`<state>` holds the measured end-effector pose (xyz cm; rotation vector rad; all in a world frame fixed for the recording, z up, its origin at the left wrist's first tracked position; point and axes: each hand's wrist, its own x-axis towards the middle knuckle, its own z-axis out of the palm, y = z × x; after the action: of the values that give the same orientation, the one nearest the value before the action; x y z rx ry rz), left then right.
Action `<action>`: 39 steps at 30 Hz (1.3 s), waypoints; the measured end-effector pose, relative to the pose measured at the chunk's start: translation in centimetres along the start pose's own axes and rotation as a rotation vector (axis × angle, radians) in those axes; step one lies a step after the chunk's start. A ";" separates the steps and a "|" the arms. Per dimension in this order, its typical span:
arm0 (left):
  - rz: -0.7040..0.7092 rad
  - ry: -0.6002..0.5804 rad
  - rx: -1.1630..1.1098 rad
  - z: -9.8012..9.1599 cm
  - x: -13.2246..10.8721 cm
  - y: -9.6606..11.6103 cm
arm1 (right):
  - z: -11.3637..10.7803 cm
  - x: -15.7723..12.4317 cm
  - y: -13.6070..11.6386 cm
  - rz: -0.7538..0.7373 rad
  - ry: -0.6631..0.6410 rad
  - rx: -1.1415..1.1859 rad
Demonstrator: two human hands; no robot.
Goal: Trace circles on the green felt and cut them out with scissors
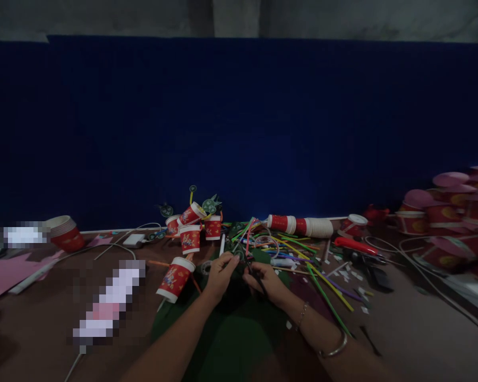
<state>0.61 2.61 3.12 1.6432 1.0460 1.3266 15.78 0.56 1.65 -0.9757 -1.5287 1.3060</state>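
My left hand (222, 271) is closed in a pinch on a small dark green piece (239, 255) with pale markings. Dark scissors (256, 274) sit in the closed fingers of my right hand (266, 282), with their blades up at the edge of that piece. Dimness blurs where the blades end. Both hands are above a dark green sheet (227, 345) that spreads toward me. Left of my hands, several red paper cups with white rims are joined into figures; the nearest cup (175, 279) lies tilted close to my left wrist.
Coloured pipe cleaners (302, 253) and white paper scraps (344, 275) lie scattered on the right. Behind them rests a stack of paper cups (313, 227). A red-handled tool (358, 245) and pink-topped cups (418, 199) are farther right. Pink paper (11, 276) lies left; a blue partition (239, 132) stands behind.
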 end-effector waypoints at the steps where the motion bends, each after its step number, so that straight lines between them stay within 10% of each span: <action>1: 0.000 -0.001 0.001 0.0 0.0 0.0 | 0.0 0.0 0.0 0.003 -0.004 0.003; 39: -0.023 0.006 0.022 -0.2 0.1 -0.2 | 0.1 -0.2 -0.5 0.055 -0.001 -0.015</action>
<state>0.38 2.82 3.00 1.6394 1.0834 1.3098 15.76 0.33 2.07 -1.0333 -1.5237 1.3358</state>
